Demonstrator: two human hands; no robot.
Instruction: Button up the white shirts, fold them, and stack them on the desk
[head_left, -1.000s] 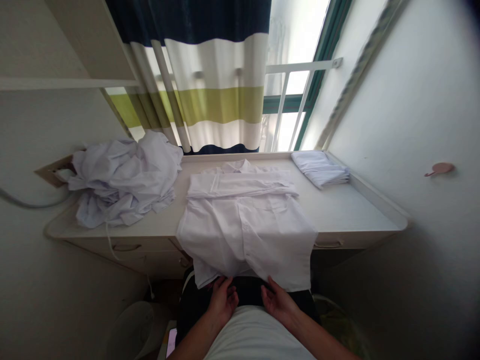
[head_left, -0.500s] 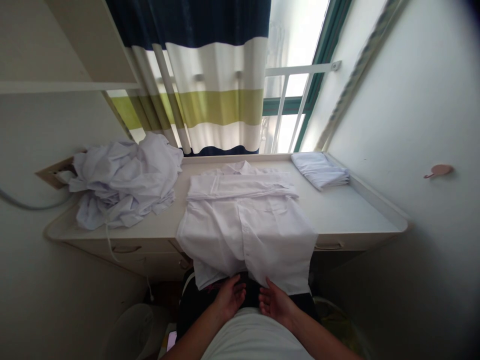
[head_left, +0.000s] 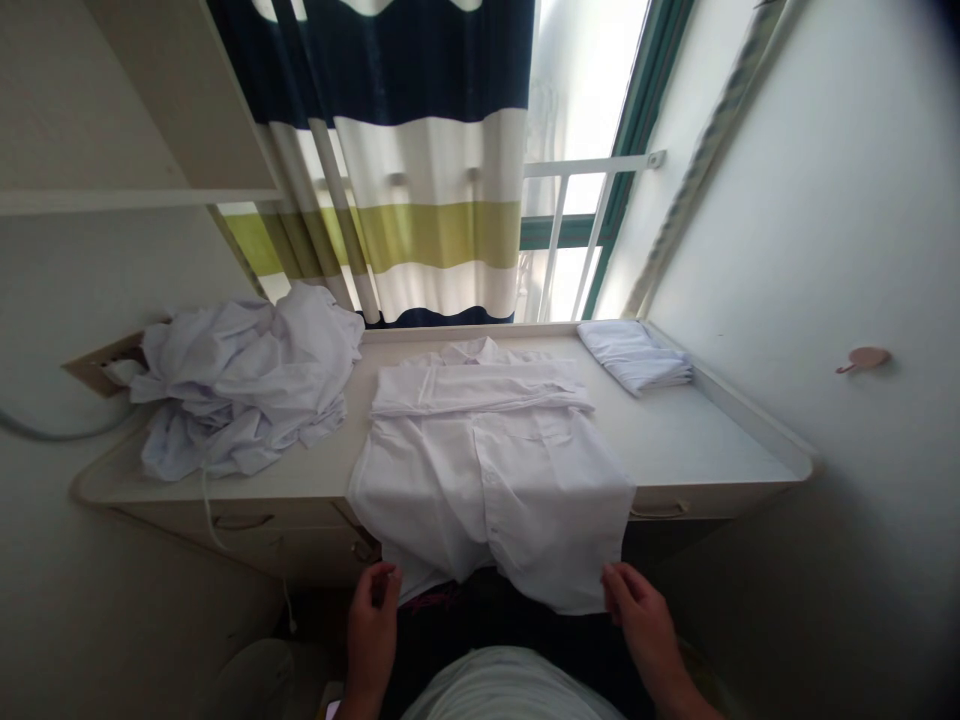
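Observation:
A white button-up shirt [head_left: 555, 500] lies spread over the desk, its sleeves folded straight across below the collar. The lower part hangs over the desk's front edge toward my lap. My left hand [head_left: 373, 612] is closed in a pinch at the left corner of the hem. At the opposite hem corner, my right hand [head_left: 643, 612] pinches the cloth between thumb and fingers. The hem sags between the two hands.
A crumpled heap of white garments [head_left: 247, 370] sits at the desk's left end. Folded white cloth [head_left: 634, 355] lies at the back right. The white desk [head_left: 705, 440] has drawers below, with a striped curtain [head_left: 435, 235] behind it.
Both hands have moved apart, from the middle near my lap out to the shirt's hem corners, and their fingers have closed on the cloth. The view has tilted slightly up.

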